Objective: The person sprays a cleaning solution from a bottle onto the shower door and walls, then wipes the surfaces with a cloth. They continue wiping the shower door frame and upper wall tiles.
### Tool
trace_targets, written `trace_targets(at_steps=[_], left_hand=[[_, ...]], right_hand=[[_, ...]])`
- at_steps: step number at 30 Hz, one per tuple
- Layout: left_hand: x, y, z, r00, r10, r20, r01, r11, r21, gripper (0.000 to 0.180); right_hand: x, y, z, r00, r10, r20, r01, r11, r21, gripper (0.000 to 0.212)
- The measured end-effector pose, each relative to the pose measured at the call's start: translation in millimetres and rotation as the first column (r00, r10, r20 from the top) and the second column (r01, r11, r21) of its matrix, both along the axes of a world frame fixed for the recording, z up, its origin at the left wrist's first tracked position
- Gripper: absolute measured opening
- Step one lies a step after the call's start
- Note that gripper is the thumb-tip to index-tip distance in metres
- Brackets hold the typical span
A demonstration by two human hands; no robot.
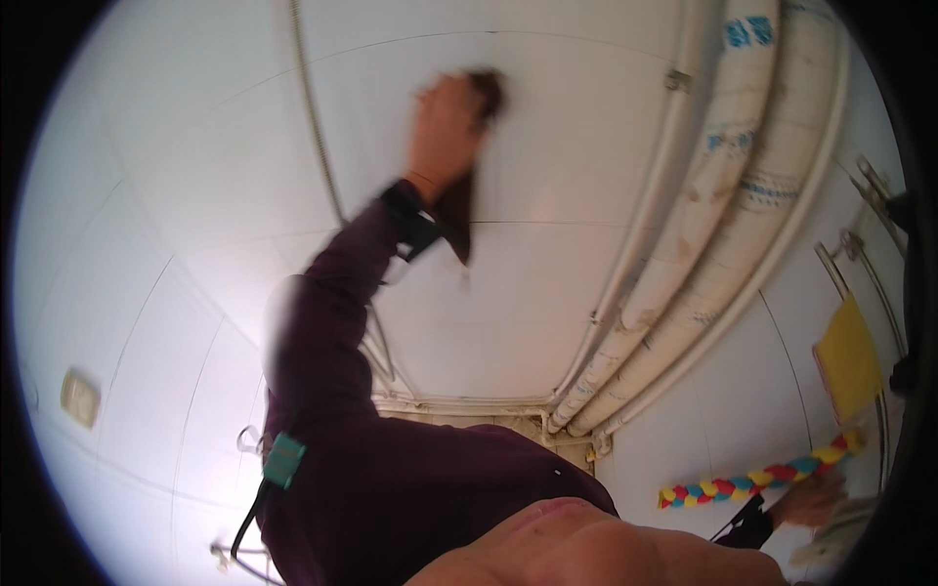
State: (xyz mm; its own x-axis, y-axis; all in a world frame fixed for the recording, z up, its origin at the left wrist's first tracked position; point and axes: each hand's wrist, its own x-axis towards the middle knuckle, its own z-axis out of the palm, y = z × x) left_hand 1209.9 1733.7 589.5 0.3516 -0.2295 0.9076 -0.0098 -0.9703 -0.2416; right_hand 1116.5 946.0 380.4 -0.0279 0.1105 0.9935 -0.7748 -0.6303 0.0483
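My left hand point(447, 132) is raised against the white tiled wall, its fingers closed over a dark brown cloth point(455, 220). Part of the cloth bunches beyond the fingertips, and a pointed end hangs below the wrist. Hand and cloth are blurred. At the lower right, my right hand point(813, 500) is just under a braided red, yellow and blue strip point(747, 483), beside a greyish cloth point(842, 532). Its fingers are small and unclear, so whether it grips anything does not show.
Thick wrapped pipes point(733, 186) run down the wall on the right. A thin flexible hose point(315, 117) passes behind my left forearm. A yellow cloth point(848, 361) hangs on a metal rack point(884, 303) at the far right. A beige box point(80, 398) is fixed at the left.
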Motion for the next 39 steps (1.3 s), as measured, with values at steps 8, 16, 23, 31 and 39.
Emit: trace_targets(at_steps=[8,16,23,31,39], left_hand=[[-27.7,-69.3,-146.4,0.849,-0.292,-0.441,0.439,0.854,0.28,0.016],[-10.6,-42.6,-63.0,0.995,0.088,0.054,-0.088,0.996,-0.003,0.037],[-83.9,-74.4,-276.2,0.537,-0.056,-0.842,-0.191,0.964,-0.185,0.017],[-250.0,-96.0,-374.4,0.63,-0.562,-0.536,-0.172,0.572,-0.802,0.044],[-365.5,-81.7,-354.7,0.814,-0.465,-0.348,-0.285,0.203,-0.937,0.042]], right_hand=[[7.7,24.9,2.9,0.99,0.129,0.061,-0.137,0.98,0.142,0.039],[1.4,34.9,6.4,0.982,0.186,0.029,-0.188,0.957,0.223,0.042],[2.0,26.5,-2.8,0.855,0.519,-0.001,-0.466,0.769,0.438,0.043],[-7.3,40.3,3.4,0.371,0.884,0.284,-0.872,0.227,0.433,0.049],[-16.1,36.4,1.4,0.407,0.91,0.081,-0.829,0.33,0.452,0.048]])
